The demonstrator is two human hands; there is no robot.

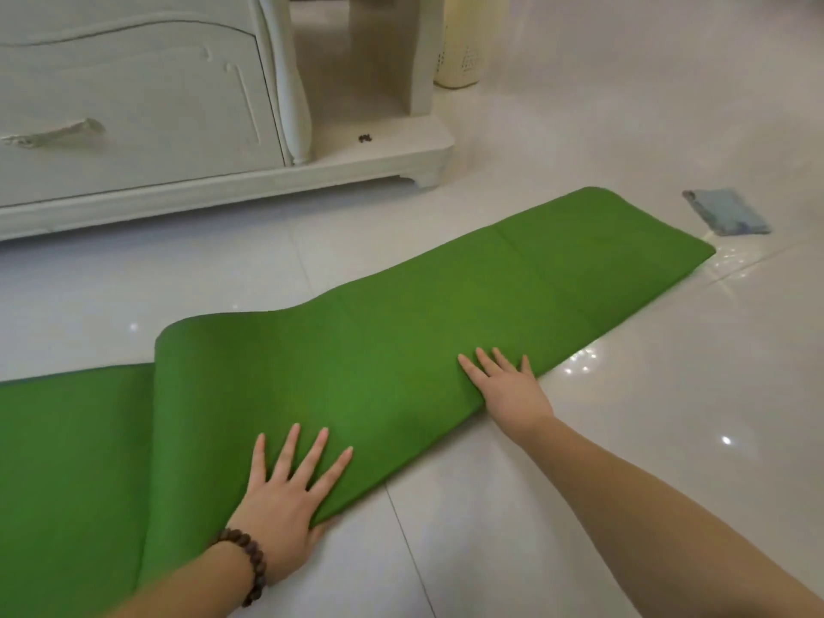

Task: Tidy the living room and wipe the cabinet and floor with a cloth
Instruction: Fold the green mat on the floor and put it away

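- Right now I have one green mat (356, 350) on the floor (624, 439), folded lengthwise, running from near left to far right in front of the cabinet (178, 127); a single-layer stretch lies at the near left.
- My left hand (285, 497) lies flat on the near edge of the fold, fingers (321, 443) spread wide, the thumb seemingly tucked under the edge. My right hand (508, 390) presses further along the same edge, fingers closer together and flat. Neither pinches anything that I can see.
- Risk, as I judge it: the fold bulges at the left end, so if I lift either palm the top layer may spring open or skew.
- Risk: the glossy floor shows wet-looking patches near the mat's far right end; the mat could slide under pressure, or pick up moisture.
- Risk: the blue cloth (724, 211) lies well apart at the far right, easy to leave behind.
- Count: one mat, one cloth, one cabinet, one pale basket (459, 46) behind it, one bead bracelet (247, 568) on my left wrist, one small dark speck (364, 138) on the cabinet base.
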